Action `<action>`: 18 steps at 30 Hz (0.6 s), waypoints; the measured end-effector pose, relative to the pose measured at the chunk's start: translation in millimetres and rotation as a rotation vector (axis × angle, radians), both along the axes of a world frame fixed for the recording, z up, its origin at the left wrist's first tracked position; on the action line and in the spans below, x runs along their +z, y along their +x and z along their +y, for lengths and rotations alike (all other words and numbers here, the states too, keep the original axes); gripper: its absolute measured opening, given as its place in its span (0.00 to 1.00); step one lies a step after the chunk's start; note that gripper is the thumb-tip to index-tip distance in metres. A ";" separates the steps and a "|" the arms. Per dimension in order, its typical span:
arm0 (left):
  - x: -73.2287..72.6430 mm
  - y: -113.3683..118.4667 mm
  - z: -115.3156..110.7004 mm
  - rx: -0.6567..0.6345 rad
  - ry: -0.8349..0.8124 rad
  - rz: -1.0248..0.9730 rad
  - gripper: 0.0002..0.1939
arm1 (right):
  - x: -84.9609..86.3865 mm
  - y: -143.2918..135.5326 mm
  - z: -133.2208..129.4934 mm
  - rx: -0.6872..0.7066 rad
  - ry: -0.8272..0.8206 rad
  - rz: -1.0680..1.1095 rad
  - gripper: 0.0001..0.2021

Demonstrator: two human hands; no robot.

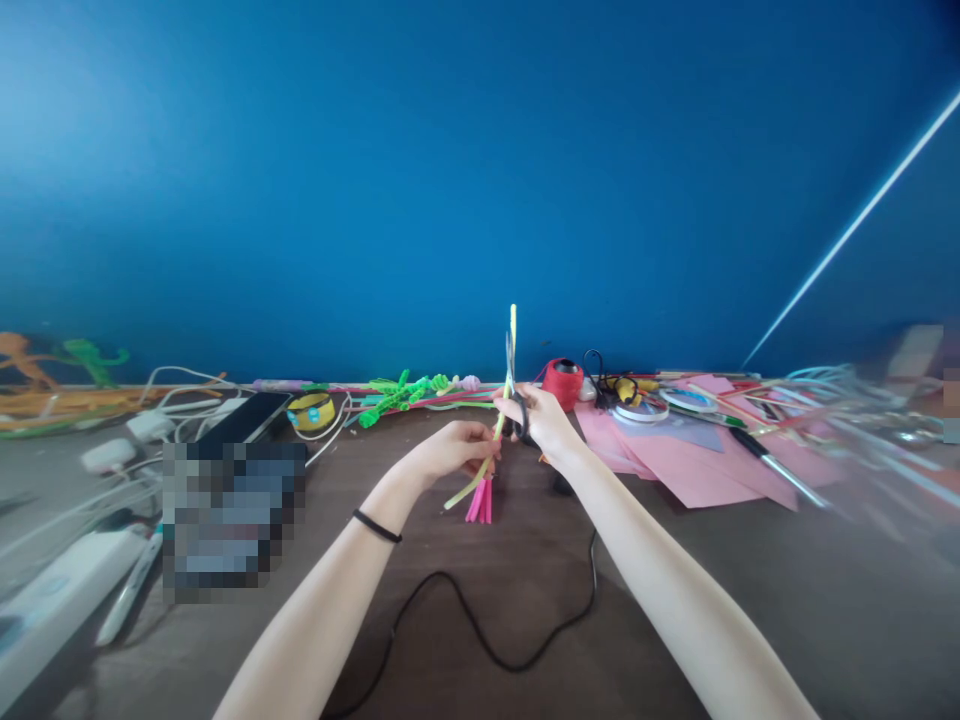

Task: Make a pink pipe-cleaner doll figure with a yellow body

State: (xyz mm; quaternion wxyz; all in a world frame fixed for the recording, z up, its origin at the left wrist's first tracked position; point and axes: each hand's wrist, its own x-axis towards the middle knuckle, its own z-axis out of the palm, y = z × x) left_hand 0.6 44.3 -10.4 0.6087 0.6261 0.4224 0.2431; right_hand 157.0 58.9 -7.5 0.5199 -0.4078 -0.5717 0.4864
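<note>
My left hand (pixel 459 448) pinches a long pale yellow strip (pixel 466 492) and a bundle of bright pink strips (pixel 481 502) that hangs below its fingers. The yellow strip runs up past both hands, its upper end (pixel 514 322) standing against the blue wall. Black-handled scissors (pixel 521 416) are in my right hand (pixel 541 418), fingers closed round the handles. Their blades point upward beside the yellow strip. Whether the blades touch the strip cannot be made out. The fingertips of both hands are close together.
Pink paper sheets (pixel 697 465), a craft knife (pixel 780 467) and a red spool (pixel 562 382) lie at the right. Green fuzzy stems (pixel 390 400) are along the wall. A yellow tape measure (pixel 311 412), phone and white power strip (pixel 67 600) sit left. A black cable (pixel 465 612) curves in front.
</note>
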 end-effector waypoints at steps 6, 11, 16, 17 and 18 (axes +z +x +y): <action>-0.5 -8.2 1.8 -0.084 -0.044 0.154 0.14 | -0.8 7.3 4.1 -0.066 -0.014 0.104 0.16; -19.2 -20.9 18.8 0.135 0.336 0.367 0.15 | -4.8 9.6 8.1 -0.112 -0.050 0.094 0.15; -41.6 -36.6 34.5 0.403 0.773 0.543 0.16 | -3.0 12.0 9.9 -0.150 -0.093 0.145 0.15; -41.0 -37.4 34.6 0.400 0.716 0.532 0.16 | -2.2 11.6 9.1 -0.152 -0.095 0.149 0.15; -38.3 -36.7 33.5 0.394 0.636 0.504 0.16 | -1.4 10.7 8.0 -0.151 -0.100 0.148 0.15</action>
